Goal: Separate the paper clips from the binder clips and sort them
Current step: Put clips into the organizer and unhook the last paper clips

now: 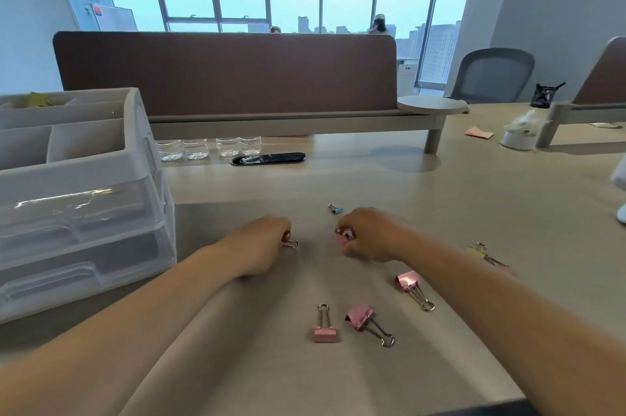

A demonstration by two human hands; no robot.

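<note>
My left hand [262, 243] rests on the desk with its fingers curled round a binder clip [290, 244]; only the clip's wire handles show. My right hand [367, 234] grips a pink binder clip [345, 235] just above the desk. Three more pink binder clips lie nearer me: one [326, 333], one [359, 316] and one [408, 280]. A small blue binder clip [336, 209] lies beyond my right hand. A yellow clip [478, 250] and a pink one beside it lie right of my right forearm. I cannot make out any paper clips.
A translucent plastic drawer organiser [78, 198] with open top compartments stands at the left. Several small clear cups [210, 147] and a black cable port [267, 159] sit under the brown divider [223, 73]. A white object [518, 134] and a pen holder [543, 95] stand far right.
</note>
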